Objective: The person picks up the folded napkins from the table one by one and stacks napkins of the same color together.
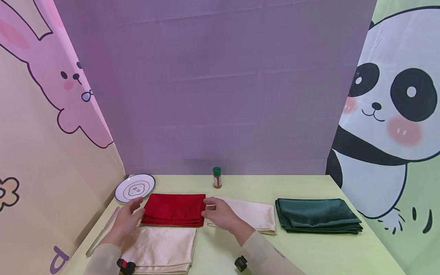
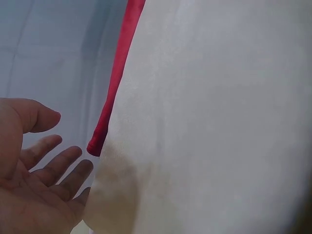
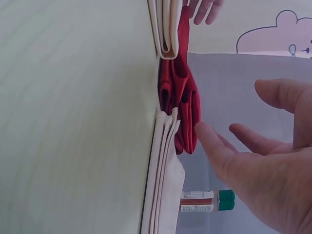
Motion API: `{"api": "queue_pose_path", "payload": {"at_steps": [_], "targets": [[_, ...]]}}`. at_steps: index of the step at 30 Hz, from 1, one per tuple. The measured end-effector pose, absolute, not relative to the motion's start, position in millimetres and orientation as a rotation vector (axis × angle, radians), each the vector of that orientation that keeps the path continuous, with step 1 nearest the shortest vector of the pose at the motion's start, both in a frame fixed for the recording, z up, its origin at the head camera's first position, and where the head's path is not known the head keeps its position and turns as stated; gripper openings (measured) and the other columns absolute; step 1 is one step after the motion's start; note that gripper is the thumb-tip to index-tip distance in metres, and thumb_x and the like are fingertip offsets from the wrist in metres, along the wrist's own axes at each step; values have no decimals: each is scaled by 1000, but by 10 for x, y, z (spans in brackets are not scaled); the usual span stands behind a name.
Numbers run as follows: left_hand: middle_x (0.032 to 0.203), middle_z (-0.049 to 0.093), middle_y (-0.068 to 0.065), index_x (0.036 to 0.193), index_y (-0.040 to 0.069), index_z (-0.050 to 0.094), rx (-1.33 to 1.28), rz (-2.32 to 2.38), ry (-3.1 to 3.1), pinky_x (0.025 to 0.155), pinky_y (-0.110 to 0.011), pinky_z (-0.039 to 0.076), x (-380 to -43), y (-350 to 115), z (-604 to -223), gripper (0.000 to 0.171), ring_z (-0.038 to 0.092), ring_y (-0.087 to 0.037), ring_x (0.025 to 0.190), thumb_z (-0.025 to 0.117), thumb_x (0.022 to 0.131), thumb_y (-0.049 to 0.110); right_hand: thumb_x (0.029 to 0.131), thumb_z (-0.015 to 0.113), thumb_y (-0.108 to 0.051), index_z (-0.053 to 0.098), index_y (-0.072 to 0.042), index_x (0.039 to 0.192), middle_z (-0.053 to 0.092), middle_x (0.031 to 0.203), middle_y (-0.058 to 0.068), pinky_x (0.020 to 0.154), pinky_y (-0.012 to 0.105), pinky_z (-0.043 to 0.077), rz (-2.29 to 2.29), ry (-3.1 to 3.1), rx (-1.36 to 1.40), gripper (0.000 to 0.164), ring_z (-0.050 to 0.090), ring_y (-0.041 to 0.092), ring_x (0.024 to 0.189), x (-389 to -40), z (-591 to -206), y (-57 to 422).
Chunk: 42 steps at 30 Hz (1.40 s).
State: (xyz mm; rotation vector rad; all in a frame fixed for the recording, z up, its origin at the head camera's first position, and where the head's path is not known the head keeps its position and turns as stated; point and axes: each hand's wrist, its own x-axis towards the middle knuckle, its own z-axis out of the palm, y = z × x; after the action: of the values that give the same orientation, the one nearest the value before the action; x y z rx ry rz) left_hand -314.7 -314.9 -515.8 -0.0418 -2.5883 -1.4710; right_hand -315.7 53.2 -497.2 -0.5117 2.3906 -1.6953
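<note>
A folded red satin cloth point(image 1: 175, 208) lies toward the back of the table, between two hands. My left hand point(image 1: 127, 220) is at its left edge, fingers loosely bent and apart, with nothing gripped in the left wrist view. On the other side, my right hand point(image 1: 224, 214) has its fingertips at the cloth's right edge; the right wrist view shows the index fingertip point(image 3: 202, 130) at the red fabric and the thumb spread away. One folded cream cloth point(image 1: 165, 244) is in front of the red one, partly under my left forearm. Another cream cloth point(image 1: 256, 212) lies to the right, partly behind my right hand.
A folded dark green cloth point(image 1: 316, 215) lies at the right. At the back left is a white plate point(image 1: 148, 184) with a dark rim. A small green-capped bottle point(image 1: 217, 178) stands near the back edge. Some thin, long item point(image 1: 99, 236) lies along the left edge.
</note>
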Motion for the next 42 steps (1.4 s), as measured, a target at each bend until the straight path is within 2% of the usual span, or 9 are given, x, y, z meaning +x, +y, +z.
{"api": "queue_pose_path", "payload": {"at_steps": [8,16,23,29,35,40,42], "targets": [[145,53,-34,146,-9,49,-86,-1427,-2531,119,-56,34,-3032,-3122,-5133,47,48,-50,138,62,102,1,99,72,-10,54,4,145,60,138,18,92,42,60,-1724,2366,-541,52,57,38,127,-3081,-4980,497],[141,57,-34,141,-13,52,-165,-1354,-2489,115,-58,35,-2847,-3059,-5062,45,52,-51,135,65,100,-1,98,72,-8,57,1,141,57,141,22,94,42,59,-1739,2341,-610,46,58,40,125,-3006,-4970,427],[141,60,-29,141,-8,56,-193,-1309,-2478,112,-58,40,-2765,-3074,-5099,45,53,-48,134,69,99,1,97,73,-9,56,4,141,59,139,21,94,41,58,-1722,2348,-637,48,59,38,123,-2962,-4982,376],[143,59,-26,143,-3,57,-160,-1379,-2508,116,-62,34,-2702,-3129,-5133,45,47,-48,139,69,101,9,96,75,-8,59,3,137,62,133,19,94,40,57,-1699,2370,-670,46,61,37,119,-2933,-4996,327],[140,64,-20,140,-1,61,-193,-1296,-2528,110,-58,44,-2692,-3184,-5178,45,54,-42,135,73,100,14,94,77,-6,61,4,134,63,128,18,91,35,56,-1651,2388,-684,45,61,35,116,-2878,-4989,262],[133,69,-18,135,1,66,-244,-1239,-2517,108,-60,46,-2672,-3244,-5213,43,57,-42,132,78,96,16,93,78,-5,62,4,132,65,122,14,92,34,55,-1610,2396,-691,44,62,32,113,-2859,-5007,232],[133,69,-16,134,1,67,-247,-1238,-2524,109,-50,48,-2663,-3263,-5220,43,53,-43,136,78,96,17,92,78,-5,62,3,131,65,121,12,92,34,55,-1599,2388,-691,43,63,32,111,-2856,-5013,228]]}}
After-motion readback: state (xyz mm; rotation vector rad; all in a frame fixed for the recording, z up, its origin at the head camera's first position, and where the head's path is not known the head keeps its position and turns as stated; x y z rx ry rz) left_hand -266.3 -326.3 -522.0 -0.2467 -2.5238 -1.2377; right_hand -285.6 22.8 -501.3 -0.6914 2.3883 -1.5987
